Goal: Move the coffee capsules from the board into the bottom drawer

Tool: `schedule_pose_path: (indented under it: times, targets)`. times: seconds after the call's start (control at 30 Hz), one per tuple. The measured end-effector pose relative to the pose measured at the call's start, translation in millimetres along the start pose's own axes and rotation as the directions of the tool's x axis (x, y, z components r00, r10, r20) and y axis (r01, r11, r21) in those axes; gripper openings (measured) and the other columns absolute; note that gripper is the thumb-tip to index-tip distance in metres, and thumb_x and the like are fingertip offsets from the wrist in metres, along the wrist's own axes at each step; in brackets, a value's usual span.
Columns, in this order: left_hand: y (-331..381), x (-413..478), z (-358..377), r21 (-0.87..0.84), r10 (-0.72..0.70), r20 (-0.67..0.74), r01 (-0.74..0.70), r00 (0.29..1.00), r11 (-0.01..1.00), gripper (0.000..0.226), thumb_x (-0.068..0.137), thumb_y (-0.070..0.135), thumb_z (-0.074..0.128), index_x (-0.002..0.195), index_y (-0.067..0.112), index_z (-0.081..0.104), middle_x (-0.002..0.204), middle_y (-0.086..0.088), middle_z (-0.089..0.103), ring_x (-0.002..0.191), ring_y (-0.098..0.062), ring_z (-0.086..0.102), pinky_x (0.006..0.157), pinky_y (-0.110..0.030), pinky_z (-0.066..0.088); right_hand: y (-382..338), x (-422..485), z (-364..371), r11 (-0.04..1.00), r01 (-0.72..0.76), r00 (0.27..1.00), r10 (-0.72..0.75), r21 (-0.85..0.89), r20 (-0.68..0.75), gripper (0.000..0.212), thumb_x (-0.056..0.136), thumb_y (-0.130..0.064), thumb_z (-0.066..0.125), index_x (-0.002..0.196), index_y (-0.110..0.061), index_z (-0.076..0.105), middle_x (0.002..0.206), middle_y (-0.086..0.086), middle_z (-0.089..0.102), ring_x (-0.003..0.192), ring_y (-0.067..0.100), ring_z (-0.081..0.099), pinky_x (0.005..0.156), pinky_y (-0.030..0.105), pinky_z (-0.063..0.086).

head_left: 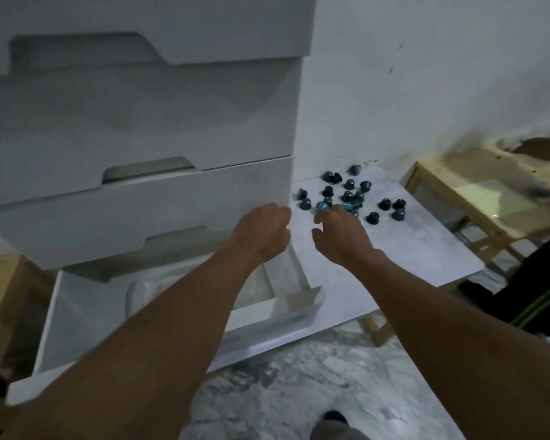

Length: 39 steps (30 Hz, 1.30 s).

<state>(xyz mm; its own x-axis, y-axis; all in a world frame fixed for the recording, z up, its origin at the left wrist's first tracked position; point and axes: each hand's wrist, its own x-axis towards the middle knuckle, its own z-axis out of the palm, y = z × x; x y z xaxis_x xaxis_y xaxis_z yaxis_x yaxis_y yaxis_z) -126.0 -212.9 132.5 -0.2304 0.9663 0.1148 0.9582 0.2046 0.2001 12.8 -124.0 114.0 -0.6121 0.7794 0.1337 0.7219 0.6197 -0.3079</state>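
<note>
Several dark teal coffee capsules point(350, 195) lie scattered on the far part of a white marbled board point(410, 249). Left of the board, the bottom drawer point(77, 319) of a white drawer unit is pulled out, with something pale and wrapped inside. My right hand point(340, 233) hovers over the board at the near edge of the capsule cluster, fingers apart and curled, holding nothing that I can see. My left hand point(264, 230) is just left of it, above the drawer's right side, fingers curled loosely; its palm is hidden.
The white drawer unit point(140, 122) rises at left, its upper drawers shut or slightly ajar. A light wooden frame table point(477, 198) with a glass top stands behind right of the board. Dark clothing point(534, 296) lies at right. Marble floor lies below.
</note>
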Motion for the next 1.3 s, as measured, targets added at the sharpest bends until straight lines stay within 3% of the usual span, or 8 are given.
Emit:
schedule_pose_path:
  times: [0.2, 0.57, 0.73, 1.0, 1.2, 1.3]
  targets:
    - [84.9, 44.6, 18.6, 0.041, 0.068, -0.083, -0.065, 0.994, 0.997, 0.024, 0.092, 0.021, 0.048, 0.113, 0.01, 0.053, 0.114, -0.009, 0.055, 0.102, -0.03, 0.055, 0.075, -0.038, 0.044, 100.7, -7.2, -36.6, 0.998, -0.028, 0.999, 0.026, -0.062, -0.033, 0.024, 0.087, -0.016, 0.054, 0.108, -0.005, 0.06, 0.11, 0.016, 0.057, 0.097, 0.035, 0.055, 0.076, 0.038, 0.048]
    - [212.2, 116.9, 73.1, 0.005, -0.05, -0.024, 0.05, 0.998, 0.999, 0.015, 0.092, 0.015, 0.048, 0.104, 0.009, 0.052, 0.107, -0.009, 0.054, 0.096, -0.03, 0.055, 0.065, -0.035, 0.039, 256.0, 5.4, -71.7, 0.998, -0.022, 0.996, 0.027, -0.059, 0.087, 0.024, 0.087, -0.014, 0.053, 0.107, -0.004, 0.06, 0.11, 0.017, 0.056, 0.094, 0.037, 0.057, 0.079, 0.04, 0.05]
    - [211.2, 133.1, 92.0, 0.036, -0.114, 0.054, 0.113, 0.992, 0.993, 0.023, 0.093, 0.014, 0.049, 0.115, 0.009, 0.053, 0.118, -0.009, 0.053, 0.099, -0.029, 0.056, 0.073, -0.036, 0.045, 273.3, 29.6, -54.2, 1.0, 0.018, 0.988, -0.015, -0.013, 0.156, 0.025, 0.088, -0.015, 0.053, 0.11, -0.005, 0.058, 0.117, 0.016, 0.054, 0.101, 0.036, 0.056, 0.086, 0.041, 0.049]
    - [174.9, 191.0, 132.6, 0.054, -0.164, 0.149, 0.158, 0.975, 0.986, 0.024, 0.093, 0.01, 0.048, 0.117, 0.012, 0.053, 0.12, -0.008, 0.051, 0.101, -0.028, 0.057, 0.072, -0.035, 0.044, 279.7, 98.0, -8.8, 0.999, 0.017, 0.967, -0.025, 0.033, 0.253, 0.027, 0.09, -0.014, 0.052, 0.116, -0.006, 0.057, 0.125, 0.016, 0.052, 0.107, 0.039, 0.055, 0.088, 0.045, 0.049]
    - [149.0, 241.8, 164.5, -0.003, -0.157, 0.243, 0.162, 0.957, 0.987, 0.025, 0.093, 0.006, 0.044, 0.116, 0.009, 0.053, 0.12, -0.011, 0.05, 0.107, -0.03, 0.053, 0.08, -0.038, 0.047, 280.3, 149.1, 25.1, 0.998, -0.055, 0.942, 0.039, 0.039, 0.333, 0.02, 0.09, -0.013, 0.052, 0.108, -0.007, 0.058, 0.113, 0.014, 0.055, 0.096, 0.036, 0.057, 0.082, 0.043, 0.05]
    - [133.9, 262.3, 180.4, -0.032, -0.129, 0.258, 0.141, 0.958, 0.989, 0.023, 0.094, 0.009, 0.047, 0.115, 0.01, 0.055, 0.12, -0.011, 0.051, 0.104, -0.029, 0.056, 0.08, -0.038, 0.049, 279.6, 168.0, 41.6, 0.997, -0.075, 0.927, 0.057, 0.033, 0.371, 0.018, 0.092, -0.015, 0.047, 0.106, -0.007, 0.057, 0.108, 0.015, 0.053, 0.093, 0.035, 0.055, 0.073, 0.035, 0.041]
